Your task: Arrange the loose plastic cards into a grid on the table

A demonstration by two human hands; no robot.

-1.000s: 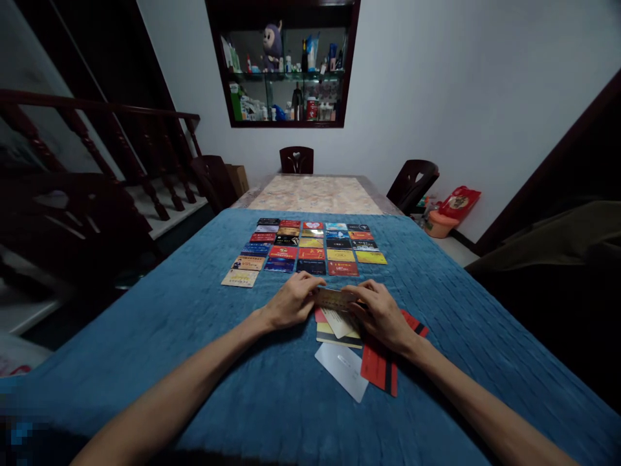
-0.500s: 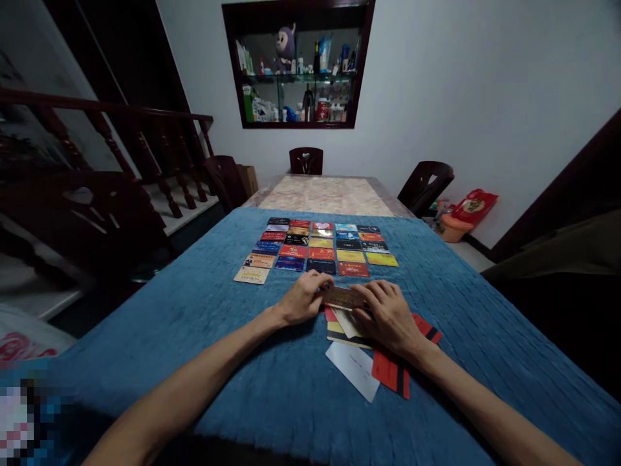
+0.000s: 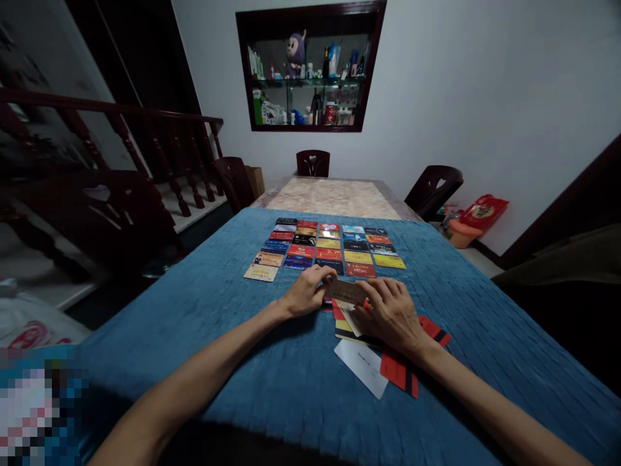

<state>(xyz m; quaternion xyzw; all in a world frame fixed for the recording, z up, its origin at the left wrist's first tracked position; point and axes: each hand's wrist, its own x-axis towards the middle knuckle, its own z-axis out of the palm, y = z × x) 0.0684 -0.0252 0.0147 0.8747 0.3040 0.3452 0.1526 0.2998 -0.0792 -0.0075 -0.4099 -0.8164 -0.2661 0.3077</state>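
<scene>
Both hands meet at one tan card [image 3: 347, 291], held just above a loose pile of cards [image 3: 349, 327] on the blue quilted cloth [image 3: 194, 336] that covers the tabletop. The left hand [image 3: 305, 294] is closed on the card's left end, thumb on top and fingers curled beneath. The right hand [image 3: 388, 310] pinches the card's right end with its fingertips, while its palm lies over the pile.

The pile sits directly beneath and just nearer than the hands. A white card [image 3: 361, 367] lies at its near edge, and red cards with dark stripes [image 3: 402, 372] fan out under the right wrist. Just beyond the fingertips lies a grid of cards [image 3: 330, 249], face up in tidy rows; its nearest row is close to the left knuckles.

Judgement on handling: the card appears free of the pile but is still shared between two hands. A light grip on the short edges, with the card kept level, should prevent bending. The right palm resting on the stack likely steadies it, so the cards below stay put. Care is advised near the grid: knuckles brushing the nearest row could push it out of line, and the soft cloth may let cards slide.

Beyond the cloth, a bare marble tabletop [image 3: 334, 197], dark chairs [image 3: 313, 162] and a wall cabinet [image 3: 310, 71] are visible.
</scene>
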